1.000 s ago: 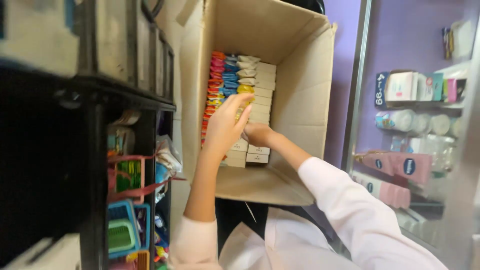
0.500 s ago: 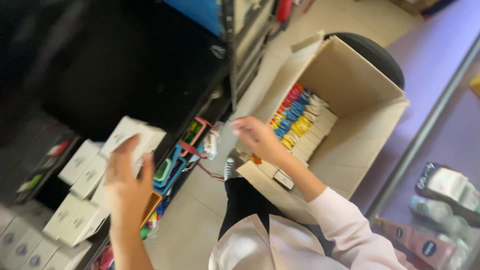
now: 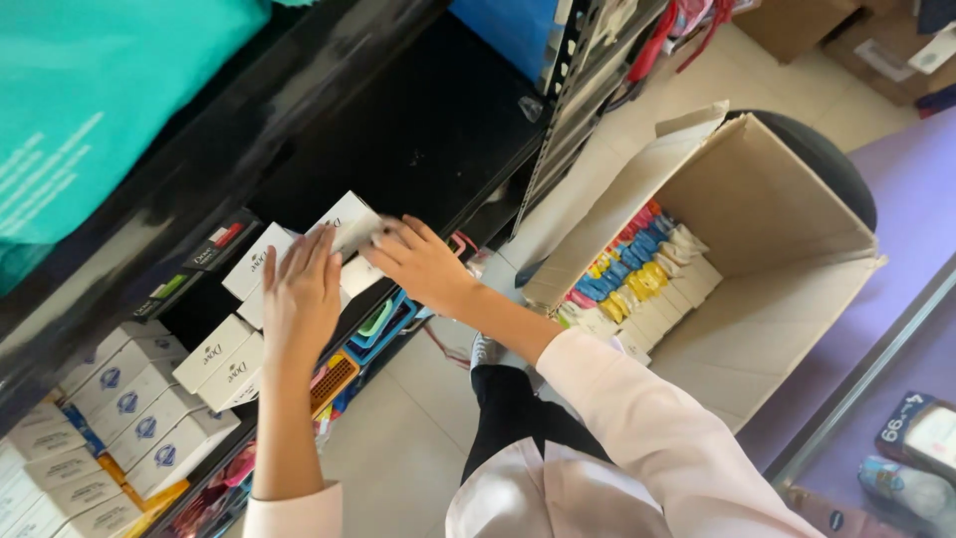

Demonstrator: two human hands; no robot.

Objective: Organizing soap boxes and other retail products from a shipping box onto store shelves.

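My left hand (image 3: 299, 294) lies flat on a white box (image 3: 257, 267) at the front of a black shelf (image 3: 418, 130), pressing it among other white boxes. Beside it, my right hand (image 3: 423, 264) grips another white box (image 3: 347, 221) by its near end and holds it just above the shelf row. More white boxes with blue marks (image 3: 129, 399) stand stacked on the same shelf at the lower left. Both arms are in pale pink sleeves.
An open cardboard carton (image 3: 777, 199) stands on the floor to my right, holding white boxes (image 3: 657, 314) and a row of colourful packs (image 3: 637, 264). A teal panel (image 3: 90, 110) hangs above the shelf. A purple rack with goods (image 3: 926, 438) is at the lower right.
Both hands have moved from the carton up to the shelf. The left hand has set its white box down among the others, and the right hand has brought a second box beside it.
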